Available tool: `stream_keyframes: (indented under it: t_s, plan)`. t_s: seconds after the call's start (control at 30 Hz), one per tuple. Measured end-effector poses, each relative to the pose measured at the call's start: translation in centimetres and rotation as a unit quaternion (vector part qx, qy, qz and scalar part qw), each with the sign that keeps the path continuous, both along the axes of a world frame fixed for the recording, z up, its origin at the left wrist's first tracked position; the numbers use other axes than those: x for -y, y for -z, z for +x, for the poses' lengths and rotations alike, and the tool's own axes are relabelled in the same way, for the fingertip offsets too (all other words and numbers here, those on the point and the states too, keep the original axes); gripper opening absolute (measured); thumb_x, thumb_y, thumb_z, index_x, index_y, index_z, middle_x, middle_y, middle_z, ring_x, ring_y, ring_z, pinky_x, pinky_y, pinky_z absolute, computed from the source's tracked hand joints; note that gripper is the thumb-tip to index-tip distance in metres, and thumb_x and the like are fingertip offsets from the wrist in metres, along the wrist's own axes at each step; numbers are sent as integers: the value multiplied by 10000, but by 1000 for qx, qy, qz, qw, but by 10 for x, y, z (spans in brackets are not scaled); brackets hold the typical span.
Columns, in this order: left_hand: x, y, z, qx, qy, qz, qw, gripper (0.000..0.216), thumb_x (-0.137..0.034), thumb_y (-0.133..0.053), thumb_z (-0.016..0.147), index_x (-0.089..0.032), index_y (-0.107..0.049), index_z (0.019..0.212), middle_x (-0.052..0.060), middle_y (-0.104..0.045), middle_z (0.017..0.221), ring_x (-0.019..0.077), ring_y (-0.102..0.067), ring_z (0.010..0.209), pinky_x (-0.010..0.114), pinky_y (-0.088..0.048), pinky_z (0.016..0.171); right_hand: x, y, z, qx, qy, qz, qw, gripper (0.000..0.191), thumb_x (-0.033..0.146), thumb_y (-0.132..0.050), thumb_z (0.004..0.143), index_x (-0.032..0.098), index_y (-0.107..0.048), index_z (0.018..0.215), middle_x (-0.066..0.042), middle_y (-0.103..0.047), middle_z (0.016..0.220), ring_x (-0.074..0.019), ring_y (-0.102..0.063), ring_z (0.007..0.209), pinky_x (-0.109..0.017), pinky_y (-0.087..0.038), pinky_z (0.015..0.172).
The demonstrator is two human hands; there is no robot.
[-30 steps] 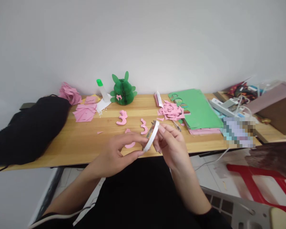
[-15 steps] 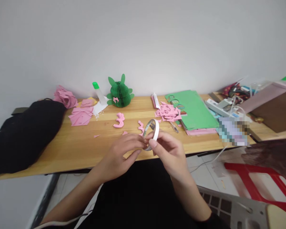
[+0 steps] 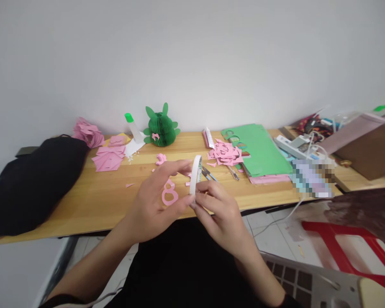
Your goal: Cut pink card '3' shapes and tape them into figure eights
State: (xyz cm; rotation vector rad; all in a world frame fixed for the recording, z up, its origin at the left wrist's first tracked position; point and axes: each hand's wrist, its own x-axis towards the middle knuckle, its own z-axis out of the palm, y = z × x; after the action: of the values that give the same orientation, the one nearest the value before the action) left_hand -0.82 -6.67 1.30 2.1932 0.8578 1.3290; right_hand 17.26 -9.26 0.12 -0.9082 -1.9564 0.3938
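Observation:
A narrow roll of white tape (image 3: 194, 182) stands upright between my hands, above the table's front edge. My left hand (image 3: 154, 199) holds it from the left, with the thumb at its lower edge and the fingers curved near its upper part. My right hand (image 3: 220, 211) has bent fingers pressed at the roll's lower right edge. Close behind my left fingers lies a pink paper cutout shaped like a figure eight (image 3: 164, 201), partly covered. Dark-bladed scissors (image 3: 208, 174) rest on the table just beyond the roll.
A green honeycomb-paper figure (image 3: 162, 130) and a green-capped bottle (image 3: 133, 126) stand by the wall. Pink paper scraps (image 3: 226, 153) lie beside green sheets (image 3: 266, 149). A black bag (image 3: 35, 184) covers the table's left end. A power strip (image 3: 293, 147) sits at right.
The tape roll has turned and shifted slightly left. My left hand has opened around it, while my right fingers have moved to its lower edge. The figure-eight cutout and scissors now show.

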Motion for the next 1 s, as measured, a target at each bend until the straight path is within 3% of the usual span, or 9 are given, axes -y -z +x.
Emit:
stream_keyframes:
  t_s: [0.27, 0.4, 0.63, 0.8, 1.0]
  plan:
    - [2, -9, -3, -65, -3, 56, 996, 467, -191, -618, 902, -279, -486, 1341, 43, -644, 1219, 195, -604, 1146, 348, -505, 1017, -2, 6, 5, 11, -10, 18, 1000, 191, 90, -523, 938, 198, -681, 939, -78, -627, 945, -163, -608, 842, -299, -536, 726]
    - [2, -2, -7, -76, -18, 56, 995, 460, -206, -641, 889, -290, -511, 1322, 43, -638, 1190, 215, -600, 1128, 371, -500, 1008, -1, 8, 5, 0, -10, 5, 1000, 181, 109, -528, 939, 194, -688, 934, -85, -642, 969, -156, -614, 847, -286, -536, 736]
    - [-4, 16, -11, -54, -54, -16, 997, 427, -239, -676, 825, -344, -559, 1222, 17, -618, 1142, 275, -599, 1101, 472, -468, 1023, -2, 18, 5, -8, 0, -5, 1000, 170, 160, -535, 952, 160, -704, 962, -88, -667, 957, -160, -635, 902, -287, -536, 827]
    - [-5, 17, -4, -27, -53, -74, 995, 378, -266, -694, 827, -295, -593, 1190, 9, -664, 1047, 228, -661, 987, 381, -547, 897, -4, 23, 6, -45, -26, -55, 997, 136, 195, -546, 950, 162, -669, 902, -86, -675, 945, -162, -645, 910, -293, -542, 839]
    - [-12, 20, 5, 52, -58, -158, 984, 275, -252, -716, 826, -278, -639, 1090, -11, -674, 953, 148, -667, 894, 264, -538, 832, -9, 25, 4, -103, -11, -139, 985, 33, 213, -610, 904, 189, -627, 889, -36, -666, 841, -139, -619, 746, -263, -525, 695]
